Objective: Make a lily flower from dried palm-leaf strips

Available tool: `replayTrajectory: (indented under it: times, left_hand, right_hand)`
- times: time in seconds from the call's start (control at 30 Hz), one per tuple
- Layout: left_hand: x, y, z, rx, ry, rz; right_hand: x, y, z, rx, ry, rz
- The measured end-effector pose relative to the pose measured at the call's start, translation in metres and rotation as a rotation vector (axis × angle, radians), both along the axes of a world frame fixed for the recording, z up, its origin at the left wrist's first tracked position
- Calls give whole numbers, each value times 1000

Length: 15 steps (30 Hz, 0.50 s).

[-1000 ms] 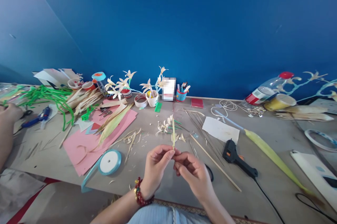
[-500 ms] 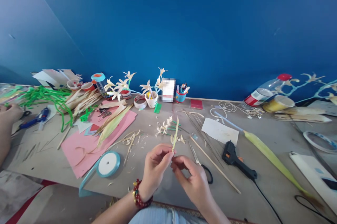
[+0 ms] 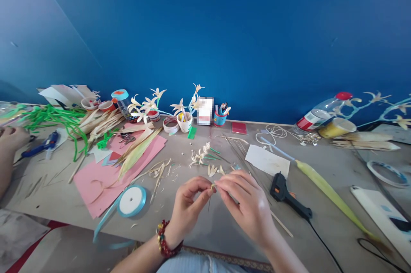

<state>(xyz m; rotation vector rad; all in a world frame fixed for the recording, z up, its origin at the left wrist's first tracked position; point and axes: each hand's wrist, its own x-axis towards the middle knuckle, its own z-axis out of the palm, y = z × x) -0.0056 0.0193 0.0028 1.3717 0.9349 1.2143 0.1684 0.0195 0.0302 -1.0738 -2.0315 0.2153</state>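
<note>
My left hand (image 3: 194, 202), with a beaded bracelet at the wrist, is closed in a pinch on a thin dark stem (image 3: 209, 205) that pokes out below its fingers. At the top of the stem shows a small bit of pale yellow-green husk strip (image 3: 213, 186). From the right, my right hand (image 3: 245, 202) pinches that strip, its fingertips almost touching the left ones; most of the strip is hidden. Just beyond the hands lie small white husk flowers (image 3: 203, 154) on green stems and loose husk petals (image 3: 212, 170). My right hand covers the scissors.
A black glue gun (image 3: 287, 196) with a cord and a long green husk (image 3: 334, 198) lie right. Left are a blue ribbon spool (image 3: 131, 201), pink paper (image 3: 93, 187) and green stems (image 3: 64, 121). Another person's hand (image 3: 13, 138) is at the far left.
The strip that stood upright above my left fingers is now mostly hidden between both hands. My right hand has risen to the fingertips and covers the scissors.
</note>
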Motion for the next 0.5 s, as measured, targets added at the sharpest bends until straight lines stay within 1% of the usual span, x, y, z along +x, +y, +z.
replayTrajectory:
  times: [0.17,0.23,0.4,0.5]
  left_hand:
    - [2,0,-3,83,32,60]
    - [3,-1,-5,137,73,92]
    - [2,-2,-6,253,165,163]
    - [1,-3,-4,293,201,176]
  right_hand:
    - [-11,-14,-8,-64,107,-57]
    - [-14,-19,-10,-58,97,-80]
    - [-18,-24,-14,-23,-13,-102]
    - [-19,-22,-16,-64,36,-105]
